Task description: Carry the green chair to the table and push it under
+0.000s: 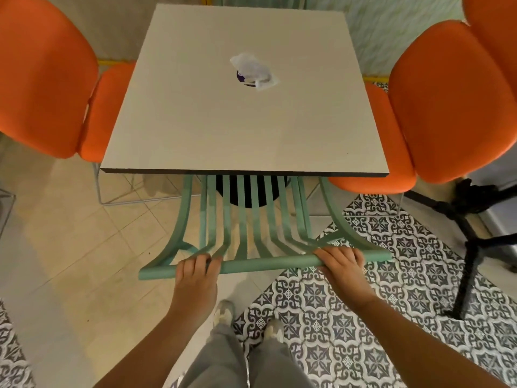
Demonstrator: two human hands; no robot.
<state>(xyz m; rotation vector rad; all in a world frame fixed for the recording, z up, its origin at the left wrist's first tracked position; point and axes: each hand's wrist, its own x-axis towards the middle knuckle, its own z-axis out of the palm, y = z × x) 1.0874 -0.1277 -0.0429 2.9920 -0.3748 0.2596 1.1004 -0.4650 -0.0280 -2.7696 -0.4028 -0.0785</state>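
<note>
The green chair (pixel 263 263) stands in front of me, its slatted back curving down and forward. Its seat is hidden beneath the near edge of the square pale table (pixel 243 121). My left hand (pixel 197 271) wraps the chair's top rail left of centre. My right hand (pixel 340 261) grips the same rail near its right end. The table's black pedestal shows dark between the slats.
Orange padded chairs stand at the table's left side (pixel 47 79) and right side (pixel 447 102). A crumpled white wrapper over a purple item (pixel 253 72) lies mid-table. A black tripod stand (pixel 472 219) rises at the right. The floor is part beige tile, part patterned tile.
</note>
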